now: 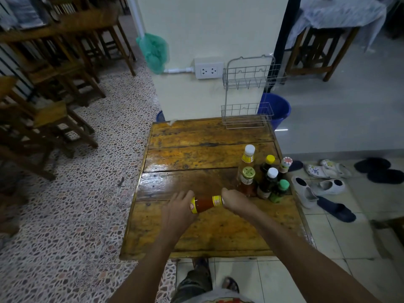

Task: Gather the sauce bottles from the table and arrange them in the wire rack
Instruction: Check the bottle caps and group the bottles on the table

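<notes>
Red sauce bottle [205, 204] held sideways just above the wooden surface [196, 158], long axis running left to right. Left hand [179, 209] wrapped round the base end, fingers curled on it; right hand [235, 201] closed over the cap end. Remaining bottles [262, 176] clustered upright just beyond the right hand. Wire rack [249, 92] empty on the pillar at the far edge, well apart, ahead and right. Probably calls for righting the bottle, then a long forward reach, right hand nearer.
</notes>
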